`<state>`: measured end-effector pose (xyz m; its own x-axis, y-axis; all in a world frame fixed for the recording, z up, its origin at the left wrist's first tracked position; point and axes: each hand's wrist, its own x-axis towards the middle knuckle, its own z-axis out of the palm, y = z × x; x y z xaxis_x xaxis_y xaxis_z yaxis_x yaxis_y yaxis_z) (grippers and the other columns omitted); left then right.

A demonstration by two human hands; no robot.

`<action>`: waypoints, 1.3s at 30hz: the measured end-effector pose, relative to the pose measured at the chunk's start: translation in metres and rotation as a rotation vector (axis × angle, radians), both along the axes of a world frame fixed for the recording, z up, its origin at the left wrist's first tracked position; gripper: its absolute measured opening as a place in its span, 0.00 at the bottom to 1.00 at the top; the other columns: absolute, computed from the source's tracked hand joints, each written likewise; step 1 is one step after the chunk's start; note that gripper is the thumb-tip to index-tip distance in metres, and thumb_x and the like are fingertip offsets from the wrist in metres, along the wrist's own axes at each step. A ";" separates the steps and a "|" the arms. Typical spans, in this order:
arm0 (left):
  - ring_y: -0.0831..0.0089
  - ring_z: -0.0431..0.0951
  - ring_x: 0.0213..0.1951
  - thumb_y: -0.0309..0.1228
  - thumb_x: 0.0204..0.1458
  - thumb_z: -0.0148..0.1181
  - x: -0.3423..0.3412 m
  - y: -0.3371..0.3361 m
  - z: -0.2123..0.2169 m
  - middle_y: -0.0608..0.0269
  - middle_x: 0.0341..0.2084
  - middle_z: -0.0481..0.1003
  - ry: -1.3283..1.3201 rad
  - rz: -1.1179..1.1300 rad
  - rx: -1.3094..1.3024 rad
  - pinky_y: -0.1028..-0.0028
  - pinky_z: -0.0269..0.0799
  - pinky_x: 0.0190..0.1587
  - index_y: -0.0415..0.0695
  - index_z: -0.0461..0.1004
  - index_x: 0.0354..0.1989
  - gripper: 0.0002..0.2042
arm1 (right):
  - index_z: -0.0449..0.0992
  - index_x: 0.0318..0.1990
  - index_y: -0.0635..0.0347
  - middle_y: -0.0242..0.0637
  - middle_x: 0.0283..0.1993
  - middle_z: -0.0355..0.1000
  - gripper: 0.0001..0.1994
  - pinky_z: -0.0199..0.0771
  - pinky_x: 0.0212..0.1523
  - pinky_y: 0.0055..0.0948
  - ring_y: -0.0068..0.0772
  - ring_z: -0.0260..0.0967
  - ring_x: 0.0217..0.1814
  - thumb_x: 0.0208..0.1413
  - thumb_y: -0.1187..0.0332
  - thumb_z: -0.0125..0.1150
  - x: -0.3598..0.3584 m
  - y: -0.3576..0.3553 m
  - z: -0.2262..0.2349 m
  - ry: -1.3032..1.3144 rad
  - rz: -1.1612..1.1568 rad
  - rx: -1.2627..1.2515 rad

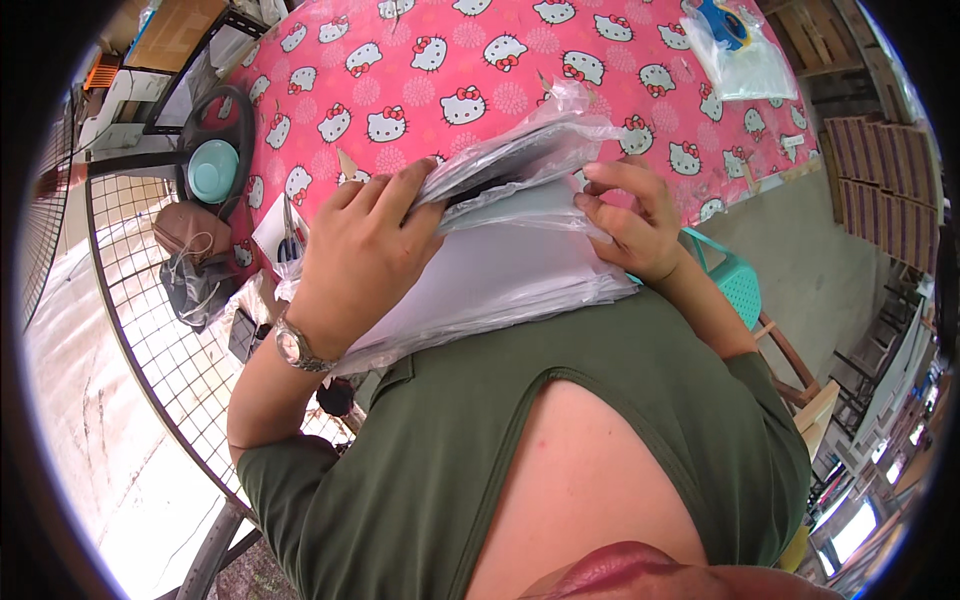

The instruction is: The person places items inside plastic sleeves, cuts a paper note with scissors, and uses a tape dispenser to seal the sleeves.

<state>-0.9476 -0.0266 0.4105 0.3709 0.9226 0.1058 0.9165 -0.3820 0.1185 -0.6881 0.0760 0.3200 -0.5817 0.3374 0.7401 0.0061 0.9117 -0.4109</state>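
The bags (480, 275) lay between the shirt (440, 420) and the pink cloth (520, 80). The left hand (362, 240) pinched their upper layers, thumb against fingers; the right hand (645, 220) curled its fingers at the other edge, grip unclear. If the pinch slackened, slick layers could slide apart.

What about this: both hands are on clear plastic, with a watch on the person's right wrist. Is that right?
Not quite: the watch is on the left wrist, as the head view shows. The left hand and right hand are indeed on clear plastic.
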 end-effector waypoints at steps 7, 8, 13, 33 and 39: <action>0.62 0.76 0.39 0.31 0.40 0.67 -0.004 0.003 -0.004 0.56 0.46 0.73 -0.007 0.017 -0.004 0.65 0.71 0.39 0.40 0.74 0.33 0.13 | 0.73 0.29 0.63 0.44 0.50 0.68 0.09 0.70 0.28 0.27 0.30 0.69 0.29 0.39 0.83 0.64 -0.011 0.001 -0.005 0.098 -0.099 -0.010; 0.62 0.76 0.39 0.31 0.40 0.67 -0.004 0.003 -0.003 0.56 0.46 0.73 -0.014 0.024 -0.010 0.65 0.71 0.39 0.40 0.74 0.33 0.13 | 0.74 0.29 0.64 0.44 0.50 0.68 0.09 0.70 0.29 0.27 0.30 0.69 0.29 0.39 0.83 0.64 -0.012 0.001 -0.005 0.099 -0.107 -0.032; 0.61 0.76 0.38 0.34 0.44 0.66 -0.007 0.006 -0.003 0.55 0.44 0.73 -0.038 0.041 -0.021 0.64 0.71 0.39 0.39 0.74 0.33 0.12 | 0.75 0.32 0.63 0.42 0.50 0.69 0.11 0.71 0.31 0.27 0.30 0.68 0.30 0.39 0.83 0.66 -0.011 0.003 -0.001 0.062 -0.122 -0.067; 0.64 0.77 0.30 0.18 0.42 0.53 -0.014 0.020 -0.003 0.61 0.46 0.72 -0.047 -0.073 -0.014 0.67 0.73 0.29 0.58 0.71 0.54 0.28 | 0.77 0.35 0.64 0.39 0.35 0.73 0.14 0.68 0.40 0.31 0.33 0.70 0.38 0.51 0.61 0.67 0.003 0.026 0.061 -0.605 0.702 -1.063; 0.60 0.76 0.34 0.18 0.42 0.54 -0.015 0.016 -0.004 0.57 0.47 0.72 -0.131 -0.033 -0.100 0.65 0.72 0.35 0.47 0.77 0.37 0.14 | 0.78 0.38 0.64 0.40 0.38 0.73 0.11 0.69 0.43 0.31 0.33 0.70 0.42 0.48 0.67 0.68 0.010 0.045 0.047 -0.443 0.823 -1.296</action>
<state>-0.9623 -0.0105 0.4064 0.3906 0.9183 0.0638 0.8778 -0.3925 0.2748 -0.6778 0.1208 0.3671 -0.9957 0.0755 -0.0531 0.0352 -0.2209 -0.9747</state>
